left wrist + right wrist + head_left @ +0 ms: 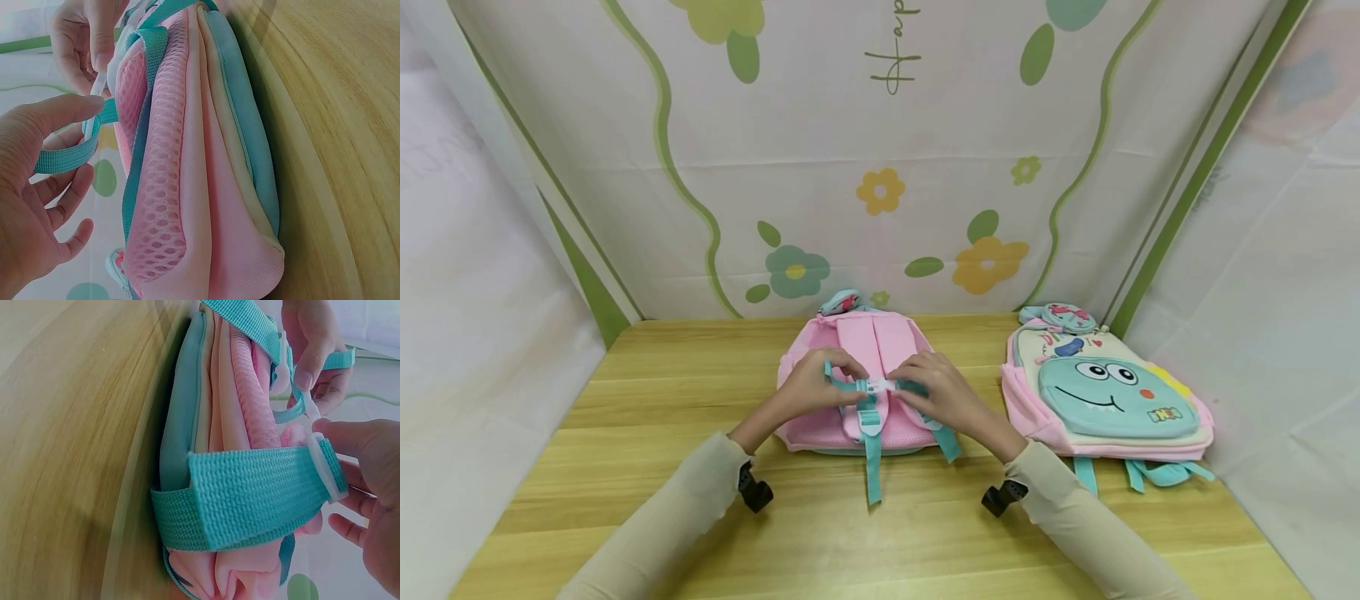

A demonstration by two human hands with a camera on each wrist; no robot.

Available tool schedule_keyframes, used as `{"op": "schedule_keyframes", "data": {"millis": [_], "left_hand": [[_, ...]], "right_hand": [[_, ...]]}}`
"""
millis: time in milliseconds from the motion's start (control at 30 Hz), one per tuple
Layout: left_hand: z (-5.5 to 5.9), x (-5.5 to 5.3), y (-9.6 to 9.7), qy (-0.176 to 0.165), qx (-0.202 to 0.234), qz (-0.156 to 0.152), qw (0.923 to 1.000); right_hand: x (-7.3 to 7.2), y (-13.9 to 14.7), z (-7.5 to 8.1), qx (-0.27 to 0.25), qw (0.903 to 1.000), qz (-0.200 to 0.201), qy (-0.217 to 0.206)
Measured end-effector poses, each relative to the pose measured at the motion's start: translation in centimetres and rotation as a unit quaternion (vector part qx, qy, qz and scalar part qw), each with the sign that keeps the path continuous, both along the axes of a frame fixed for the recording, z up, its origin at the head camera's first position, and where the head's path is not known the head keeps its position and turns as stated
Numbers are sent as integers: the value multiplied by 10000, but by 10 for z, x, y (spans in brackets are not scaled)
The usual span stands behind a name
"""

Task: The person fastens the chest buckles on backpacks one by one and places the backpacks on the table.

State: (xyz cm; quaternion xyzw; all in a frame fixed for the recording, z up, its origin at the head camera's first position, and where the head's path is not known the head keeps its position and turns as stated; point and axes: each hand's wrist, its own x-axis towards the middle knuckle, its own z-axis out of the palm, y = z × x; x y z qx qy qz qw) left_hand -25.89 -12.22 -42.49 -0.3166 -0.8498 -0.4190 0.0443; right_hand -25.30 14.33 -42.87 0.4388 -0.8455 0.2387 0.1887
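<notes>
Only your head view shows the cartoon-faced backpack. Half-open, your left hand and right hand pinch the buckle.

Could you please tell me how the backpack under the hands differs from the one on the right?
The middle backpack lies straps up; the right backpack lies cartoon face up. The left hand and right hand pinch the middle backpack's white buckle; neither touches the right backpack. The middle backpack's upper side is mostly pink; the right backpack's, cream and turquoise. Both lie on the wooden table.
</notes>
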Motion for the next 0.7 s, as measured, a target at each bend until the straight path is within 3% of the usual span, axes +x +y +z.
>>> {"op": "schedule_keyframes", "data": {"millis": [333,533,700], "left_hand": [[6,3,4,407,-440,20,9982],[14,8,5,173,-795,-77,9967],[18,9,6,-58,-811,-210,9965]], "right_hand": [[1,-2,0,-115,9998,59,145],[2,-3,0,8,10000,5,89],[3,-5,2,100,9999,46,72]]}}
